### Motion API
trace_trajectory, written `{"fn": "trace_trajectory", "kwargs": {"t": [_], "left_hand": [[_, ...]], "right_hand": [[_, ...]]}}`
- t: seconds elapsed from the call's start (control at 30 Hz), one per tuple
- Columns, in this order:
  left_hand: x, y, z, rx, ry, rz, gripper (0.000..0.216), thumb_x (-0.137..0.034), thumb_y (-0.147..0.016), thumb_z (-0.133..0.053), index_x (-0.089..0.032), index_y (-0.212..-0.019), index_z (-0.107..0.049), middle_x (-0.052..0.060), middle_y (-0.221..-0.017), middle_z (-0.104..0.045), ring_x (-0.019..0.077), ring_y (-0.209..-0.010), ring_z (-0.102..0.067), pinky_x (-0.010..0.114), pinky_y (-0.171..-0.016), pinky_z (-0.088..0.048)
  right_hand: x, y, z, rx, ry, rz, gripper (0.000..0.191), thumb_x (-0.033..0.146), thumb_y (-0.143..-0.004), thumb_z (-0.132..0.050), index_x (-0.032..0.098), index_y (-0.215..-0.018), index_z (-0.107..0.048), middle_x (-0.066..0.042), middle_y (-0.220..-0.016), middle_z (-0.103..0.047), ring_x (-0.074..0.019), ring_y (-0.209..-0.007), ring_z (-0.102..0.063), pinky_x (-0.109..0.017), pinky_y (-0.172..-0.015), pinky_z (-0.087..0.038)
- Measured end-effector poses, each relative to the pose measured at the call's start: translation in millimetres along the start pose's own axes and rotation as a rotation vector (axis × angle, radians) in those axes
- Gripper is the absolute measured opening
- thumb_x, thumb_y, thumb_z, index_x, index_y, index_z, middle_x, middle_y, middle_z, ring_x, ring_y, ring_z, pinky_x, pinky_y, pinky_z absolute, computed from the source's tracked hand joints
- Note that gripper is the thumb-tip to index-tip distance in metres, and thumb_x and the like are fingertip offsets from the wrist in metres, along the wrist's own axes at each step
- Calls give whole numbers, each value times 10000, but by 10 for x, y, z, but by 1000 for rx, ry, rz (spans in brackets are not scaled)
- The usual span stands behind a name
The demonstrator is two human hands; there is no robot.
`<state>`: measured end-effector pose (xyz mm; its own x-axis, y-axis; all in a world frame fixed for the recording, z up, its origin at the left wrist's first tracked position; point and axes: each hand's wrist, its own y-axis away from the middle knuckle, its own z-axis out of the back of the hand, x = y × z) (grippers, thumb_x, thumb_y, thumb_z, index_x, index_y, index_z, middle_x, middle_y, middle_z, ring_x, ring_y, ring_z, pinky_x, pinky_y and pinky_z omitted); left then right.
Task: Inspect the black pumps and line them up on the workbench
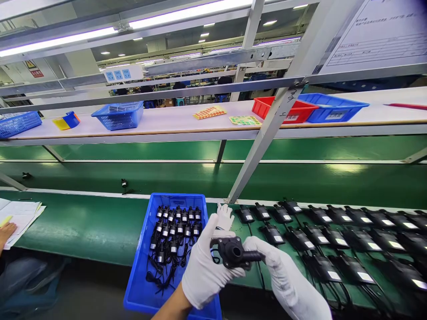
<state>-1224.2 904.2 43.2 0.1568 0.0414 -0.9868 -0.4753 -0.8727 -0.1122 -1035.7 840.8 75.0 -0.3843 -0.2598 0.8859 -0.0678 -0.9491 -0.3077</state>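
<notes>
— Above the green desk [83,226], seen from the head camera, what did the gloved hands have?

— Both shared one small black pump [235,252]: the left hand [203,271] closed its grip around the body, the right hand [267,260] pinched the nozzle (wire trailing below).

— And nearby?

— Just left sat a blue bin [143,284] of similar pumps; rows of labelled pumps [333,242] lay to the right. Another person's hand [6,231] rested on papers far left.

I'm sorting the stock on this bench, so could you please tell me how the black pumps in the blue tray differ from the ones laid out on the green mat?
The pumps in the blue tray stand packed close together, cables tangled beneath them. The pumps on the green mat lie spaced in rows, each showing a white label; no labels show on the tray ones. Both sets are small, black and wired, like the pump held between the left hand and right hand.
</notes>
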Motion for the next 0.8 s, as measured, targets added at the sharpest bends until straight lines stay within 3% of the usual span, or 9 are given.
{"fn": "trace_trajectory", "kwargs": {"t": [0.27, 0.4, 0.47, 0.53, 0.6, 0.63, 0.73, 0.8], "left_hand": [[-94, -41, -6, -3, -22, 47, 1186, -429, -733, -998, -209, -1699, -346, 105, -1245, -777, 273, -1167, -727, 466, -1175, -519], [-136, -27, -11, 19, -39, 72, 1198, -453, -727, -1002, -225, -1708, -353, 133, -1288, -786, 312, -1185, -754, 517, -1190, -543], [-110, 0, 15, 1, -123, -20, 1063, -419, -801, -958, -299, -1696, -396, 133, -1433, -732, 334, -1342, -696, 545, -1267, -489], [-62, 8, 93, -63, -327, -169, 901, -361, -917, -854, -379, -1693, -396, 93, -1646, -577, 325, -1559, -512, 552, -1365, -358], [3, -39, 255, -142, -560, -263, 866, -343, -987, -758, -379, -1726, -308, 63, -1789, -376, 305, -1675, -306, 552, -1412, -240], [44, -91, 377, -198, -652, -244, 861, -356, -1011, -712, -344, -1741, -256, 71, -1815, -318, 290, -1689, -263, 533, -1417, -222], [240, -333, 914, -452, -841, 24, 722, -395, -1076, -541, -179, -1712, -274, 135, -1803, -332, 240, -1676, -301, 394, -1397, -254], [461, -497, 1374, -570, -907, 154, 671, -357, -1094, -454, -45, -1671, -312, 229, -1754, -384, 291, -1653, -345, 402, -1387, -250]], "right_hand": [[25, -59, -14, 18, 6, -4, 602, 647, -1130, -332, 255, -802, -648, -37, -746, -674, -208, -656, -648, -287, -606, -565], [74, -170, 3, 28, 161, -11, 627, 684, -1091, -468, 242, -658, -571, 13, -593, -592, -152, -509, -584, -241, -474, -493], [33, -229, 21, 54, 189, 71, 625, 698, -1084, -486, 240, -688, -641, 3, -631, -657, -155, -542, -644, -228, -497, -533], [-70, -266, 38, 82, 155, 240, 545, 665, -1094, -499, 247, -893, -785, -57, -864, -802, -211, -780, -781, -270, -701, -649], [-213, -274, 46, 74, 105, 379, 450, 609, -1093, -554, 257, -1103, -834, -117, -1140, -839, -281, -1059, -807, -364, -915, -670], [-287, -268, 43, 60, 73, 395, 423, 593, -1084, -584, 261, -1130, -843, -129, -1195, -834, -302, -1118, -800, -392, -950, -666], [-476, -242, 0, -14, -156, 196, 512, 690, -1031, -608, 244, -1011, -859, -127, -995, -846, -306, -916, -823, -389, -785, -683], [-569, -254, -48, -103, -418, -23, 629, 790, -995, -567, 226, -881, -820, -109, -802, -804, -279, -704, -775, -391, -660, -653]]}}
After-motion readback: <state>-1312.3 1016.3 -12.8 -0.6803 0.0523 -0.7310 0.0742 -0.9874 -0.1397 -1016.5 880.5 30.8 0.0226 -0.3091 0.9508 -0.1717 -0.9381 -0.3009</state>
